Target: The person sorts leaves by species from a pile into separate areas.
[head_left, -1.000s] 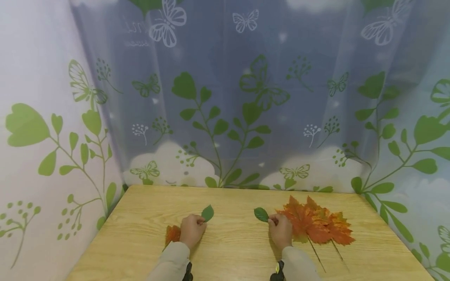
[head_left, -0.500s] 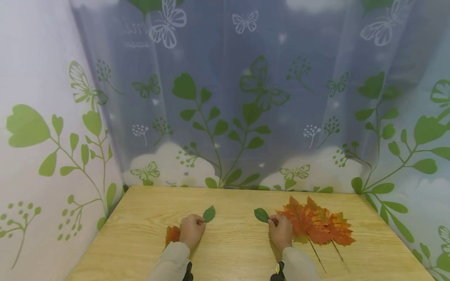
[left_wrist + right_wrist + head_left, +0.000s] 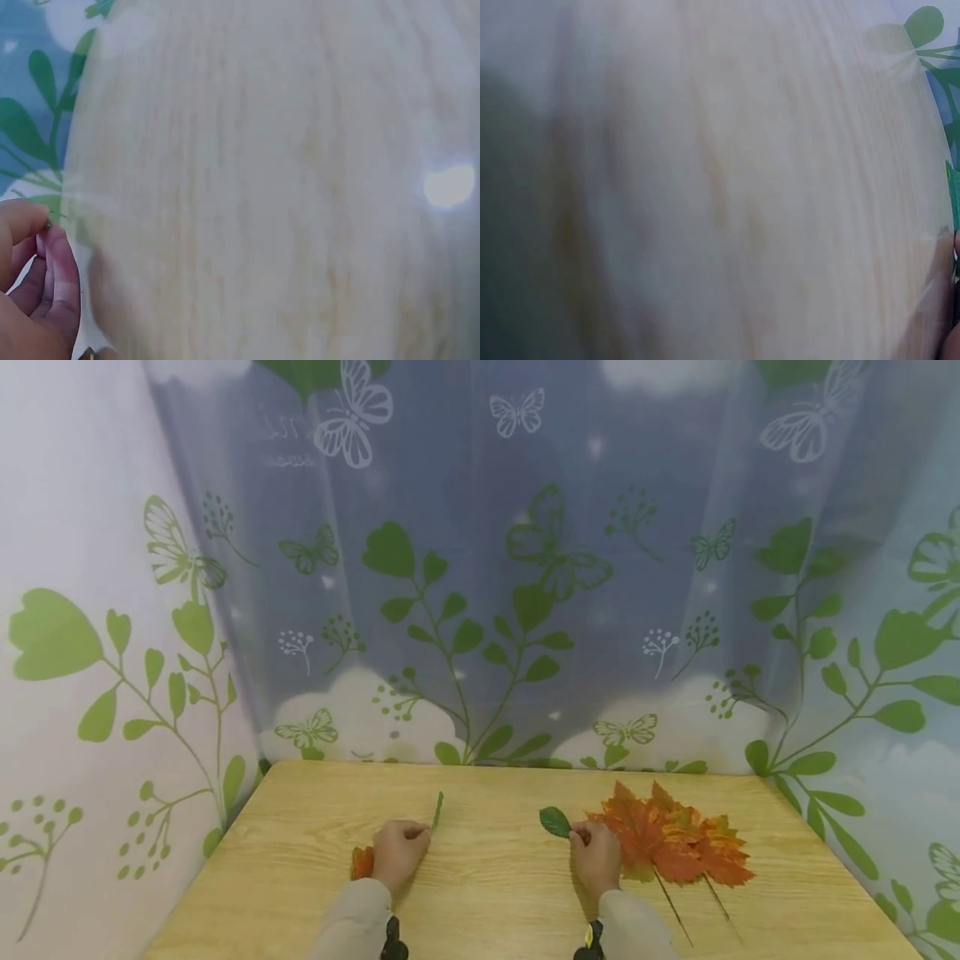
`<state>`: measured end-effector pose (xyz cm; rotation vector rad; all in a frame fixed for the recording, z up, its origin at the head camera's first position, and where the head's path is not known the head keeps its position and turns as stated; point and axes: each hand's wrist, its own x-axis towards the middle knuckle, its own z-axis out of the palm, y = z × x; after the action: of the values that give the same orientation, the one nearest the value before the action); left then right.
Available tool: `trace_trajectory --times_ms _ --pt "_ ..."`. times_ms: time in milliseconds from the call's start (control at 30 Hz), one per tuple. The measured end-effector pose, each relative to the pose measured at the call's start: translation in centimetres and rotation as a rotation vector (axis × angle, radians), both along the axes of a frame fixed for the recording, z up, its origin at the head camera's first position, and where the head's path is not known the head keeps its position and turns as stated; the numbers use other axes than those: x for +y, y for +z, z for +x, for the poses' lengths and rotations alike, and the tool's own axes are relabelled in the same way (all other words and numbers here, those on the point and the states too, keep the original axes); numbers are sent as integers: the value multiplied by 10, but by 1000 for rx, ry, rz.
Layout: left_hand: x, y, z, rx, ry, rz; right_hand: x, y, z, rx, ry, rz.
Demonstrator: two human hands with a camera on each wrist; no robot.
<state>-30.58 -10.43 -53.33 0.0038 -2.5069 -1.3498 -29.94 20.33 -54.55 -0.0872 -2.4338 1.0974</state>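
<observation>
Between thumb and fingertips, my left hand [image 3: 400, 856] pinches a green leaf [image 3: 438, 810], seen nearly edge-on in the head view. In the left wrist view that hand [image 3: 45, 281] is at the lower left, with only a tiny dark bit showing at its fingertips. My right hand [image 3: 596, 858] pinches the base of another green leaf [image 3: 554, 822], which points left with its flat face showing. A sliver of this leaf [image 3: 953, 191] appears at the right wrist view's edge. The two leaves are apart. Beside the left hand lie orange-red leaves [image 3: 362, 863], partly hidden by it.
Orange maple leaves [image 3: 678, 843] on thin dark stems lie on the wooden table [image 3: 480, 902], just right of my right hand. A curtain [image 3: 480, 568] printed with butterflies and plants stands behind the table's far edge and along both sides.
My left hand has turned its leaf from face-on to nearly edge-on and shifted slightly left. The right hand holds its leaf much as before. The head view has tilted a little.
</observation>
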Motion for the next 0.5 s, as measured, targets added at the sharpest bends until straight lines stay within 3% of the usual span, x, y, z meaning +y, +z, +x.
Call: trace_trajectory --times_ms 233,500 --pt "5 20 2 -15 -31 115 1 -3 -2 16 -6 5" --pt "19 46 12 -16 -82 240 -1 -1 0 12 -4 -6"
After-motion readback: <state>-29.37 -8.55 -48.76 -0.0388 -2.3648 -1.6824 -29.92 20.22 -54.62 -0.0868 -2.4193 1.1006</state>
